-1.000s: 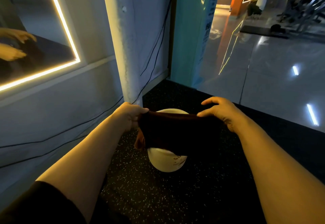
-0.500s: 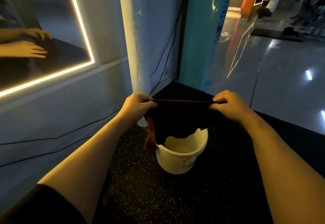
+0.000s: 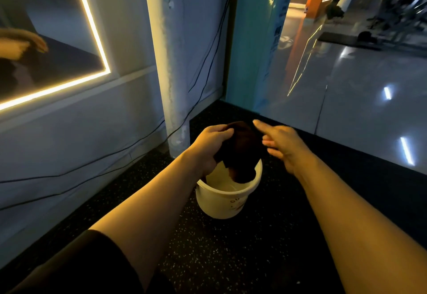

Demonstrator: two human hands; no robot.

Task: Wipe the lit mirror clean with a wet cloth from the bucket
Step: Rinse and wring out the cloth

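**A:** Where is the cloth, and how does it look?

**B:** The cloth (image 3: 240, 153) is dark brown, almost black, and bunched into a soft lump. It hangs directly above the white bucket (image 3: 227, 199), with its lower end dipping inside the rim at the bucket's far side.

**A:** What are the hands doing?

**B:** The left hand (image 3: 209, 148) grips the cloth, fingers curled over its top, above the bucket's left edge. The right hand (image 3: 282, 146) is beside the cloth, fingers spread and straight, holding nothing; it is blurred.

**A:** And the mirror?

**B:** The mirror (image 3: 46, 46), framed by a glowing warm light strip, is on the wall up and to the left of the bucket, well apart from it. It reflects the hands faintly.
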